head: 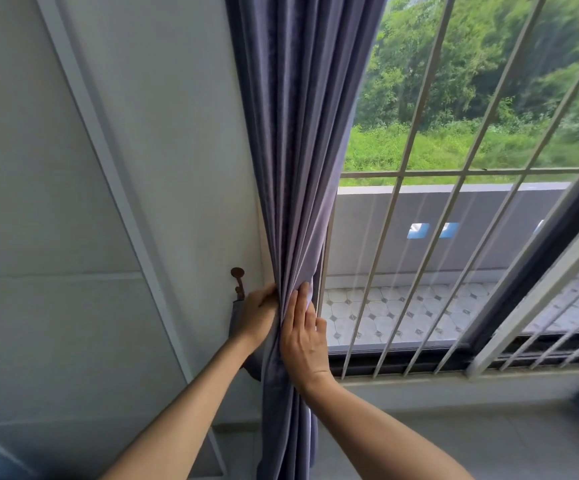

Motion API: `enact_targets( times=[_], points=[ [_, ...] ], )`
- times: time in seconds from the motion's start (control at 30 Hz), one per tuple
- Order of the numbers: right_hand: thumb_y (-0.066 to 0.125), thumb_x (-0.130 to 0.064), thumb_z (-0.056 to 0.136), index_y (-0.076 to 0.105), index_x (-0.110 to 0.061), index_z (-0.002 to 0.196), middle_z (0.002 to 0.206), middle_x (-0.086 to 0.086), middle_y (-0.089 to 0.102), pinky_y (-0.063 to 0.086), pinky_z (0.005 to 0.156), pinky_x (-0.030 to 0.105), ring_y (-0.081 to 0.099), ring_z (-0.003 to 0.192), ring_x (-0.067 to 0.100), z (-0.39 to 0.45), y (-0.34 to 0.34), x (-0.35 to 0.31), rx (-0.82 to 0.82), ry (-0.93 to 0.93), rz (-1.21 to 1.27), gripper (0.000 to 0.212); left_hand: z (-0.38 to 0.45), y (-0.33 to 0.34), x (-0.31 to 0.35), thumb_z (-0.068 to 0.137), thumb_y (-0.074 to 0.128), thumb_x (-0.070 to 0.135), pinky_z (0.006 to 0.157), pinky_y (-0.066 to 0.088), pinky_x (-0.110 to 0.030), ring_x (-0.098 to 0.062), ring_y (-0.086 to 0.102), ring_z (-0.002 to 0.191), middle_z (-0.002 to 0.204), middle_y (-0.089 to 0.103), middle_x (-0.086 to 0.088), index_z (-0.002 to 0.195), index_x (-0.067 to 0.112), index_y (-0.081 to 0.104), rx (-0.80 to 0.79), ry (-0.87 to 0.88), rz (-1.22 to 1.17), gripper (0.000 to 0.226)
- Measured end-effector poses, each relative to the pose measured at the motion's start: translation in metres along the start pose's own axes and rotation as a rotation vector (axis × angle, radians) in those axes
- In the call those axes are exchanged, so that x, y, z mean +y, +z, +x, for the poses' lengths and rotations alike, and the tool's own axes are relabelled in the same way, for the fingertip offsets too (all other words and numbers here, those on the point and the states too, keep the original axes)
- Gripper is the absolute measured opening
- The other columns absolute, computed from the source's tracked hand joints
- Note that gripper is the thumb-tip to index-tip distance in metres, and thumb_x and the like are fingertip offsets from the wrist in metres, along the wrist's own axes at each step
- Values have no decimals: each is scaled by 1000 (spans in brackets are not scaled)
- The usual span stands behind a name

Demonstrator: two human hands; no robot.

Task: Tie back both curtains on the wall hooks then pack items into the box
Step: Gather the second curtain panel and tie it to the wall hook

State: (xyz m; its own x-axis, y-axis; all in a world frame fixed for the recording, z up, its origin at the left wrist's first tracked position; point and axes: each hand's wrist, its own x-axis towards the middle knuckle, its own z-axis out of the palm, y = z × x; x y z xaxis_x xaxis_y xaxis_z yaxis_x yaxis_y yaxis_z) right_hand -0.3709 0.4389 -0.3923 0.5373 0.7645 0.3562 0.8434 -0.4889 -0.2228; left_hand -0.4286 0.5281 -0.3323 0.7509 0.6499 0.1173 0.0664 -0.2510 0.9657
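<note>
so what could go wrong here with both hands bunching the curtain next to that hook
1. The left hand grips the gathered curtain on the hook's side while the right hand only presses flat; letting go to reach for the tieback could let the folds spread again.
2. The tieback hangs half hidden behind the left hand, so it may be fumbled.
3. The wall hook is small; a loop could slip off it.

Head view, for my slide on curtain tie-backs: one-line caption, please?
Both hands, left hand and right hand, gather the purple curtain beside the wall hook at a barred window.
</note>
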Motion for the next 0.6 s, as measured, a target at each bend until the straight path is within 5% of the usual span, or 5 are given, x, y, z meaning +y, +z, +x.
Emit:
enact_targets(
  times=[0.1,0.2,0.37,0.6],
  points=[
    [61,-3,78,7,10,146,149,35,20,53,75,41,48,123,46,1,0,0,-22,5,-10,88,-8,-2,4,93,44,19,89,50,-23,-7,65,99,105,72,7,111,26,67,-62,25,-15,30],
    [59,-6,79,2,10,146,151,35,15,52,76,41,46,126,45,2,0,0,-40,16,-20,90,-15,-1,9,92,46,20,85,48,-12,0,63,100,107,69,12,117,25,63,-98,100,82,30],
    [40,-9,86,-2,12,145,152,36,-1,49,78,41,41,129,46,-1,4,5,-38,-4,-51,75,-11,3,12,87,62,40,71,45,-1,1,63,86,97,68,10,115,18,65,10,119,315,36],
    [55,-16,75,13,10,145,151,37,-6,49,79,41,39,129,49,0,0,14,-18,-75,-55,86,6,1,16,87,65,37,66,48,-10,-9,64,76,85,71,0,94,10,72,79,114,427,29]
  ],
)
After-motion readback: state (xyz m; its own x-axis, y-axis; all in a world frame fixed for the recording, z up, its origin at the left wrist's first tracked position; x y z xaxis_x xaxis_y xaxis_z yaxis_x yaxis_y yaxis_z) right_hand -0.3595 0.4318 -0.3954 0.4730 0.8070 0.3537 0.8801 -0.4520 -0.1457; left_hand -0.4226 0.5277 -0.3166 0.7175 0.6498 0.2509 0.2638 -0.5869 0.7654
